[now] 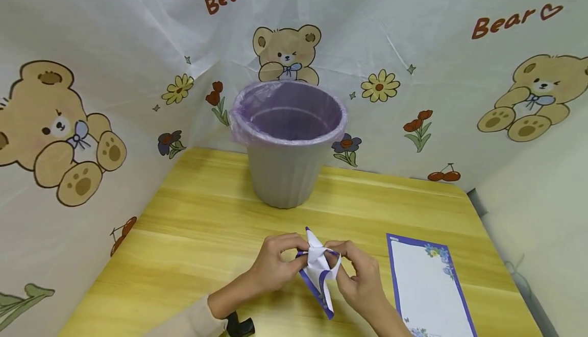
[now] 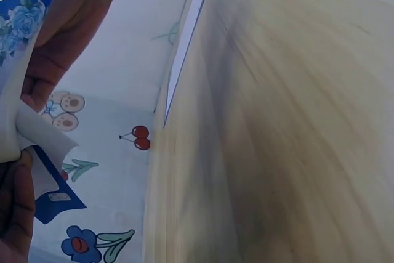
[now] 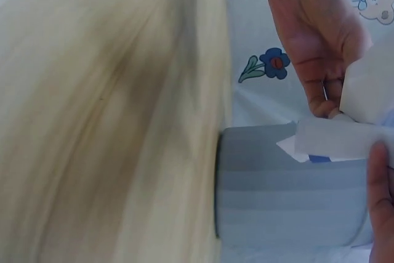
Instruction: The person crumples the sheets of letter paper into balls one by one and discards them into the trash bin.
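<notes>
Both hands hold one sheet of paper (image 1: 317, 261), white with a blue-purple border, over the near part of the table. It is gathered at the middle, with one pointed end up and one pointing down, and a strip loops out to the right. My left hand (image 1: 277, 264) pinches its left side between thumb and fingers. At the right side, my right hand (image 1: 360, 275) pinches the looped strip. Blue printed flowers show on the paper (image 2: 24, 23) in the left wrist view. In the right wrist view the folded paper (image 3: 338, 137) overlaps the bin.
A grey bin (image 1: 287, 173) with a purple liner bag (image 1: 243, 122) stands at the back of the wooden table (image 1: 193, 214). Flat at the right lies another blue-bordered sheet (image 1: 427, 281). Behind hangs a bear-printed cloth (image 1: 294, 0). A black object (image 1: 240, 325) is by the left wrist.
</notes>
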Tool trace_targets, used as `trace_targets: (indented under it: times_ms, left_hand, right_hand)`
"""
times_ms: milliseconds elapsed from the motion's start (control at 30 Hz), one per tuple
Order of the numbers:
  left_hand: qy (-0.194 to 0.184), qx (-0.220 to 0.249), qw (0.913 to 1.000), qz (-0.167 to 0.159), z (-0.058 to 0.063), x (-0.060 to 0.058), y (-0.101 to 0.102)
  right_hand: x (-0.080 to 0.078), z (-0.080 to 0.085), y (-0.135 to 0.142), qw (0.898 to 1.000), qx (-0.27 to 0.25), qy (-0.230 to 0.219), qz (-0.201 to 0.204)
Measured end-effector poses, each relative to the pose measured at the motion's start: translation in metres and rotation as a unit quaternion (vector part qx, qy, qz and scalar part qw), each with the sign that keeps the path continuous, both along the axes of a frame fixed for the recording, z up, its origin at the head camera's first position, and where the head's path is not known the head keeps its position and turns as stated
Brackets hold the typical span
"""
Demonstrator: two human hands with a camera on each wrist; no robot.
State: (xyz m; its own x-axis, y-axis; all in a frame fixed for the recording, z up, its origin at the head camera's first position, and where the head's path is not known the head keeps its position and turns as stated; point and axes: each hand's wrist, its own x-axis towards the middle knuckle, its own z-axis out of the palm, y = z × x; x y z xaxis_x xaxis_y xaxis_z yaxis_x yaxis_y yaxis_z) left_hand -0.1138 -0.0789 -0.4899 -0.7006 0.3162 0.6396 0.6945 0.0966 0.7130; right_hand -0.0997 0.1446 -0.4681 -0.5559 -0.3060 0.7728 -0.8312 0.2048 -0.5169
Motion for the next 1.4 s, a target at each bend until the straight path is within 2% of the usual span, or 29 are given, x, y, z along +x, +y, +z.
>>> trace_targets:
  times_ms: [67,200,333,433,567,767,967,1133,1267,1400]
  left_hand:
    - [-0.016,-0.003,0.9998,0.012,0.000,-0.001,-0.002]
    - [-0.055,-0.005,0.9978,0.036,0.003,0.000,-0.004]
    - [-0.080,-0.006,0.9956,0.047,0.003,0.001,-0.004]
    - [-0.082,-0.005,0.9948,0.060,0.000,0.001,-0.004]
    - [-0.077,-0.008,0.9947,0.067,-0.002,0.000,-0.004]
    - [-0.081,-0.004,0.9947,0.063,-0.002,0.000,-0.003]
    - [-0.062,-0.004,0.9961,0.063,-0.003,0.003,0.000]
    - [-0.067,-0.006,0.9967,0.046,-0.003,0.007,0.003]
    - [-0.070,-0.003,0.9968,0.040,-0.004,0.006,0.002]
    - [-0.064,-0.012,0.9978,-0.015,-0.003,0.004,-0.003]
  right_hand:
    - [0.001,-0.002,0.003,0.999,-0.007,-0.035,0.034]
    - [0.003,-0.004,0.011,0.989,-0.009,-0.105,0.100]
    - [0.004,-0.005,0.015,0.983,0.002,-0.135,0.122]
    - [0.007,-0.005,0.014,0.982,0.021,-0.151,0.111]
    - [0.012,-0.004,0.012,0.983,0.048,-0.164,0.062]
    - [0.014,-0.004,0.007,0.988,0.027,-0.151,0.031]
    - [0.012,-0.004,0.002,0.991,0.005,-0.135,0.001]
    - [0.006,-0.005,0.004,0.991,-0.032,-0.125,0.014]
    - [0.003,-0.006,0.005,0.991,-0.038,-0.127,0.031]
    - [0.001,-0.007,0.009,0.987,-0.067,-0.138,0.040]
